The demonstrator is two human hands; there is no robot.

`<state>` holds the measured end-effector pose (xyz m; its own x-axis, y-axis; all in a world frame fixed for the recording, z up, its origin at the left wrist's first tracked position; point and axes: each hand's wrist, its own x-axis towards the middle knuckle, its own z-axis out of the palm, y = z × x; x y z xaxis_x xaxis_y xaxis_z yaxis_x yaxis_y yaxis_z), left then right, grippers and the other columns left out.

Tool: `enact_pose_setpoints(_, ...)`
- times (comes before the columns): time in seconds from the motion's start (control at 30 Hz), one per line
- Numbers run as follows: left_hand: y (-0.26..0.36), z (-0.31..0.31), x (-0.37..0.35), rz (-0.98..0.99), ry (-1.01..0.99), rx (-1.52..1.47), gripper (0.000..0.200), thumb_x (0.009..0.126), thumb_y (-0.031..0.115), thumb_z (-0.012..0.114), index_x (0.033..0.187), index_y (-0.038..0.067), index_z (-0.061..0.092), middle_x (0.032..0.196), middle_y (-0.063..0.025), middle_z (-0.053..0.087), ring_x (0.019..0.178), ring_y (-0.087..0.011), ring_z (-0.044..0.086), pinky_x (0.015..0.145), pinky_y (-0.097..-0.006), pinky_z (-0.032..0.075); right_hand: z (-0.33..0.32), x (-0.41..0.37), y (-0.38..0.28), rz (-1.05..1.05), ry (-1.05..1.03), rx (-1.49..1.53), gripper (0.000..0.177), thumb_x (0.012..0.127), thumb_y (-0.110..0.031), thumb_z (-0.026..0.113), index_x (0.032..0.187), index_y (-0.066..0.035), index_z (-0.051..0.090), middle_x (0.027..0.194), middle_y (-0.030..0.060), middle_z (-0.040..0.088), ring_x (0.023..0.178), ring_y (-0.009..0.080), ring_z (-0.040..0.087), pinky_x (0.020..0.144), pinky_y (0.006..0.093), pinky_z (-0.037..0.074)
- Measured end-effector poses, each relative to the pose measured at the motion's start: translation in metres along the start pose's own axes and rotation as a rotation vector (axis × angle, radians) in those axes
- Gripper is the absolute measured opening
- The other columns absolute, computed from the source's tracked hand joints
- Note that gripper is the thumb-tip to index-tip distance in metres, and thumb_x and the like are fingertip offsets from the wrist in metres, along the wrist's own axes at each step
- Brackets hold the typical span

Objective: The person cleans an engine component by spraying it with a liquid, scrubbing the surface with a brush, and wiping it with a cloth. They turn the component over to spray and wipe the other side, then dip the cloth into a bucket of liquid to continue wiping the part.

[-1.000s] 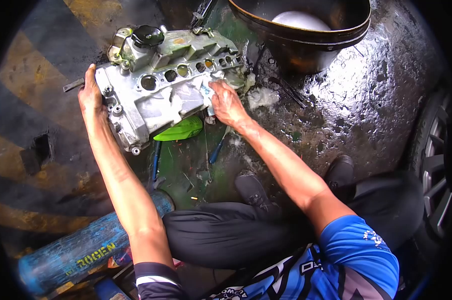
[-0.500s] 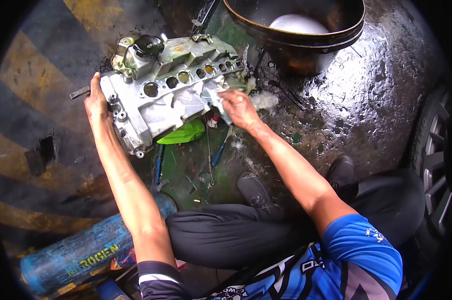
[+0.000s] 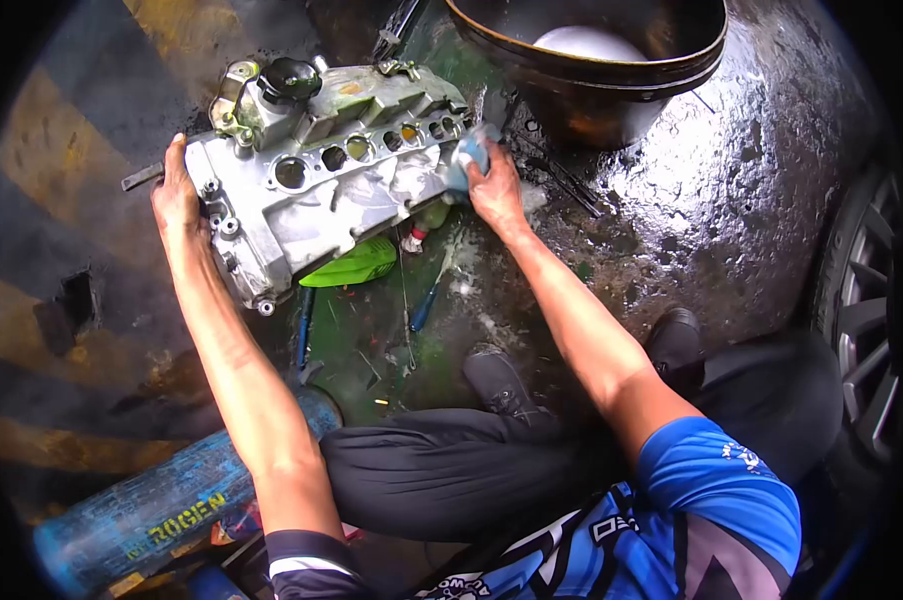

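At lower left lies a blue steel gas cylinder (image 3: pixel 141 520). At upper left the left hand (image 3: pixel 176 195) rests flat with its fingers extended, bracing the left end of the silver cast-aluminium engine cover (image 3: pixel 321 190). The cover sits tilted at upper centre, above a green plastic piece (image 3: pixel 351 265). The right hand (image 3: pixel 496 190), closed on a pale blue cloth (image 3: pixel 468 155), has shifted from the cover's middle to its right end, beside the black round basin (image 3: pixel 611 85). The wiping apparently now reaches that end.
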<state>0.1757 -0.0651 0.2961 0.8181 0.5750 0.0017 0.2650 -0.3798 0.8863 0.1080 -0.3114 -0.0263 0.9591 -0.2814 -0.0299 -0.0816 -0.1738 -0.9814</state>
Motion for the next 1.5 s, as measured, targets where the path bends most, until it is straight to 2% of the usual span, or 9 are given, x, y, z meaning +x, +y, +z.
enact_pose_setpoints(0.17,-0.004,-0.001,0.005,0.021,0.005,-0.021,0.056,0.08,0.047,0.077,0.1,-0.005,0.067,0.089,-0.0097,0.07,0.073,-0.0184,0.067,0.067,-0.0324,0.055,0.019,-0.003,-0.004,-0.196,-0.213,-0.084,0.063,0.09,-0.016,0.062,0.146,-0.004,0.036,0.135,0.0284,0.048,0.13,0.0423,0.043,0.113,0.0405,0.034)
enact_pose_setpoints(0.33,-0.005,-0.001,0.008,0.051,0.007,-0.042,0.053,0.082,0.041,0.076,0.102,-0.006,0.066,0.09,-0.0097,0.07,0.074,-0.0185,0.068,0.068,-0.0329,0.055,0.014,-0.002,0.012,-0.206,-0.316,-0.065,0.04,0.081,-0.006,0.055,0.121,-0.002,0.054,0.115,0.0224,0.059,0.105,0.0422,0.056,0.096,0.0447,0.045)
enact_pose_setpoints(0.43,-0.007,-0.002,0.011,0.046,0.009,-0.055,0.052,0.083,0.04,0.076,0.103,-0.007,0.065,0.091,-0.0097,0.07,0.075,-0.0185,0.068,0.068,-0.0332,0.056,0.007,0.005,0.001,-0.432,-0.008,-0.086,0.04,0.081,-0.007,0.06,0.12,0.0,0.057,0.114,0.0229,0.061,0.107,0.0406,0.058,0.096,0.0425,0.047)
enact_pose_setpoints(0.6,-0.008,-0.004,0.011,0.003,-0.008,-0.057,0.053,0.083,0.041,0.076,0.102,-0.006,0.065,0.091,-0.0098,0.069,0.076,-0.0187,0.068,0.068,-0.0333,0.055,0.029,0.001,0.014,-0.213,-0.047,0.074,0.036,0.08,-0.005,0.057,0.115,-0.002,0.061,0.111,0.0207,0.064,0.106,0.0383,0.059,0.098,0.0424,0.046)
enact_pose_setpoints(0.83,-0.007,-0.002,0.014,0.009,-0.002,-0.025,0.053,0.084,0.042,0.074,0.103,-0.006,0.065,0.093,-0.0107,0.069,0.076,-0.0193,0.068,0.069,-0.0337,0.055,0.004,0.001,0.043,-0.415,-0.237,-0.12,0.031,0.089,-0.006,0.056,0.119,0.001,0.058,0.122,0.0187,0.062,0.113,0.0356,0.059,0.098,0.0398,0.048)
enact_pose_setpoints(0.9,-0.006,-0.002,0.01,0.005,-0.008,-0.014,0.053,0.084,0.043,0.074,0.103,-0.006,0.065,0.093,-0.0108,0.069,0.076,-0.0193,0.068,0.069,-0.0335,0.056,0.025,-0.003,0.067,-0.189,-0.129,0.318,0.029,0.088,-0.003,0.054,0.116,0.0,0.059,0.119,0.0196,0.061,0.109,0.0338,0.06,0.094,0.039,0.05)
enact_pose_setpoints(1.17,-0.006,-0.003,0.01,0.002,-0.01,-0.016,0.057,0.083,0.043,0.075,0.106,-0.008,0.065,0.094,-0.0109,0.07,0.077,-0.0198,0.069,0.069,-0.034,0.057,0.029,0.02,0.071,-0.58,-0.048,-0.339,0.039,0.076,0.001,0.053,0.113,-0.005,0.063,0.118,0.0199,0.061,0.11,0.0388,0.057,0.096,0.0431,0.047)
enact_pose_setpoints(1.3,-0.008,-0.004,0.017,0.052,0.024,0.013,0.06,0.081,0.046,0.075,0.107,-0.008,0.065,0.093,-0.0111,0.07,0.075,-0.0204,0.069,0.068,-0.0343,0.058,0.021,0.009,0.027,-0.049,-0.237,-0.095,0.032,0.084,-0.005,0.053,0.113,-0.006,0.065,0.128,0.0209,0.058,0.117,0.0407,0.054,0.103,0.0433,0.044)
enact_pose_setpoints(1.5,-0.001,-0.001,0.007,-0.027,0.017,0.008,0.06,0.082,0.044,0.075,0.108,-0.009,0.064,0.096,-0.0122,0.07,0.078,-0.0211,0.069,0.069,-0.0347,0.057,0.014,0.007,0.067,-0.29,-0.205,-0.317,0.04,0.079,0.002,0.051,0.117,-0.006,0.063,0.131,0.0215,0.056,0.122,0.0378,0.052,0.107,0.0419,0.041)
